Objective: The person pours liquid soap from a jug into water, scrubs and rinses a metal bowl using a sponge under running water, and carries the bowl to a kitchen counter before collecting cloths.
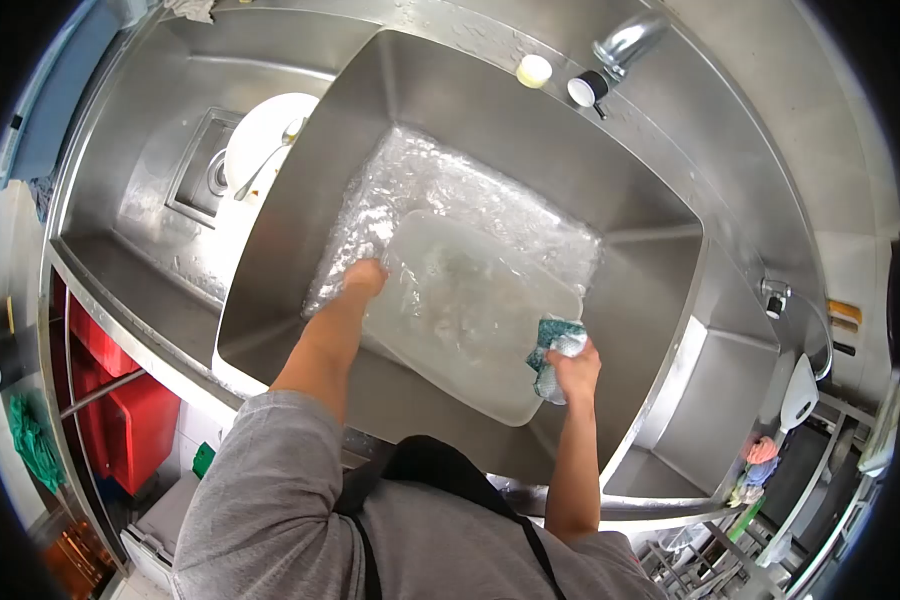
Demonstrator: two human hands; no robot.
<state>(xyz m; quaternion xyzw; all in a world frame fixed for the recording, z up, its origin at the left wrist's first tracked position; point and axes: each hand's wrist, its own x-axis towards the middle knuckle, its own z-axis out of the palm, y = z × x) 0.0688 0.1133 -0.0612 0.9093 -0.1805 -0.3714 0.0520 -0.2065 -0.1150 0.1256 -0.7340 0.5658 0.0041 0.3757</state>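
Observation:
A translucent rectangular plastic container (460, 300) with rounded corners lies in the middle basin of a steel sink (300, 230). Closed at its left edge is my left hand (368, 275), its fingertips partly hidden. My right hand (576, 372) grips a green scouring pad (548, 372) with white suds on it, against the container's right edge. Behind and around the container, rippling water (450, 175) covers part of the basin floor.
A white plate (255, 135) with a spoon (270, 155) on it sits in the left basin. Along the back ledge are a faucet (625, 45) and a small yellowish cup (534, 71). To the right is another basin (705, 400); red bins (140, 420) stand below left.

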